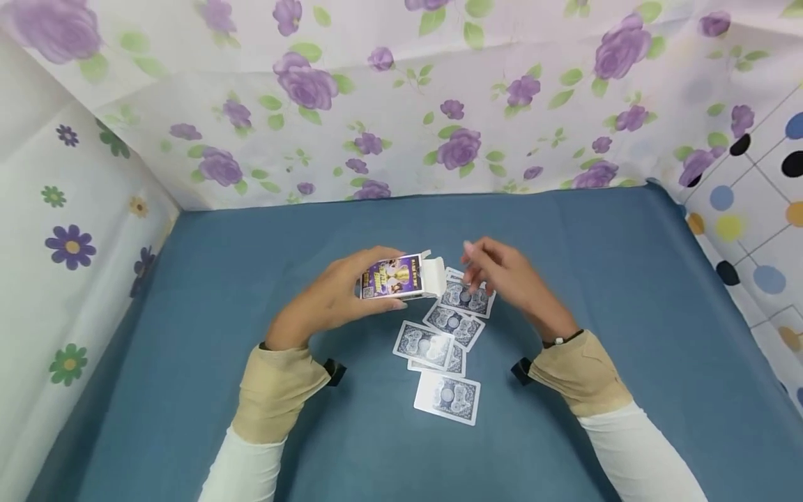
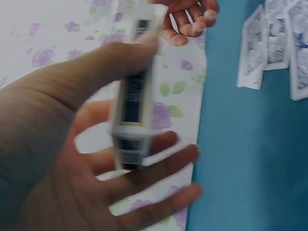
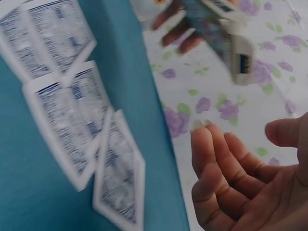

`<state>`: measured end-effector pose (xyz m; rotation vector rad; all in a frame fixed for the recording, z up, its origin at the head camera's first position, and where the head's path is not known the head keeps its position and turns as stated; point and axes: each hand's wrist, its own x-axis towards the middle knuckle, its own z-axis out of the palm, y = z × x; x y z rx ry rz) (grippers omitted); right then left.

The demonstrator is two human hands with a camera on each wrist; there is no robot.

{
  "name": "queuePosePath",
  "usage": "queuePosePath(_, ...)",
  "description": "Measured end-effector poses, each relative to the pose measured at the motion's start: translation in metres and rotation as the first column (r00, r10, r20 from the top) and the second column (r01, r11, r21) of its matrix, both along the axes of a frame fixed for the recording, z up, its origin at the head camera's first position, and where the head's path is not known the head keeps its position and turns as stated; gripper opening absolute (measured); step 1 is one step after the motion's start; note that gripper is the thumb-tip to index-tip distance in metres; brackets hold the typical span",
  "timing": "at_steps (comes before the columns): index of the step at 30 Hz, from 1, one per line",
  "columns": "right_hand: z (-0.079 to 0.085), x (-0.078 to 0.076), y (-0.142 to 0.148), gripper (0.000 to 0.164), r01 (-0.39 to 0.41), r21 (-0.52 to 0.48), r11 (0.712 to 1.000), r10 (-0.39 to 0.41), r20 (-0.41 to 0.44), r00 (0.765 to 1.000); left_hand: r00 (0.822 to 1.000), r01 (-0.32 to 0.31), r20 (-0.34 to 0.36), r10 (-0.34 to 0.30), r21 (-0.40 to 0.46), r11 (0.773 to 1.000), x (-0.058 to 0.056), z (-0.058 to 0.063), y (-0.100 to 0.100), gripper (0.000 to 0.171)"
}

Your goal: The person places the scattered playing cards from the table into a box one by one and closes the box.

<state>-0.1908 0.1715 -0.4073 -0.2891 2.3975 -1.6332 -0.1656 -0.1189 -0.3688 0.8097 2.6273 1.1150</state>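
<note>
In the head view, we see the left hand (image 1: 335, 289) gripping the box (image 1: 392, 275), thumb along the near edge and fingers on the far edge. The box is held up just left of the topmost cards (image 1: 447, 397), purple face showing, its white flap (image 1: 434, 276) folded out on the side towards the right hand (image 1: 505, 272). That hand hovers over the topmost cards, fingers loosely bent and holding nothing. The cards lie patterned side up on the blue cloth (image 1: 564, 432), overlapping in an uneven row that runs down towards us. Behind stands a flowered sheet (image 1: 401, 90).

In the left wrist view, we have the box edge-on and blurred, the left thumb pressed against its narrow side; some cards lie at the upper right.

In the right wrist view, we look at the right palm, its fingers relaxed and slightly curved, thumb well apart; the box is in the left hand beyond them, and overlapping cards lie at the left
</note>
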Motion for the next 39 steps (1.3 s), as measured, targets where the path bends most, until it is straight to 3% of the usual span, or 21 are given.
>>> queuePosePath(5,-0.026,0.009,0.007,0.031,0.044,0.11,0.993,-0.036,-0.074,0.997,0.998,-0.038,-0.046,0.038,-0.003,0.999,0.008,-0.016,-0.003,0.069)
queuePosePath(9,-0.037,0.012,0.013,0.022,0.067,0.198,0.978,-0.04,-0.137,0.99,0.996,-0.072,-0.047,0.073,0.007,0.997,0.014,-0.025,-0.005,0.071)
queuePosePath(16,-0.047,0.011,0.012,0.034,0.049,0.286,0.957,0.007,-0.192,0.981,0.992,-0.124,-0.011,0.124,0.029,0.992,0.012,-0.038,-0.011,0.068)
queuePosePath(21,-0.05,0.009,0.016,0.041,0.035,0.327,0.944,0.022,-0.17,0.985,0.993,-0.12,-0.021,0.12,0.007,0.993,0.011,-0.048,-0.014,0.066)
queuePosePath(24,-0.05,0.009,0.019,0.045,0.031,0.382,0.924,0.027,-0.145,0.989,0.995,-0.097,-0.002,0.097,0.047,0.994,0.008,-0.047,-0.017,0.066)
queuePosePath(29,-0.051,0.012,0.021,0.045,0.035,0.45,0.892,0.03,-0.138,0.99,0.998,-0.066,0.015,0.065,0.087,0.994,0.002,-0.034,-0.018,0.066)
queuePosePath(34,-0.05,0.014,0.02,0.042,0.051,0.462,0.886,0.012,-0.132,0.991,0.997,-0.071,0.016,0.07,0.064,0.995,0.001,-0.031,-0.02,0.068)
queuePosePath(39,-0.049,0.011,0.022,0.035,0.053,0.414,0.909,-0.003,-0.121,0.993,0.996,-0.082,0.029,0.08,0.051,0.995,-0.001,-0.035,-0.021,0.068)
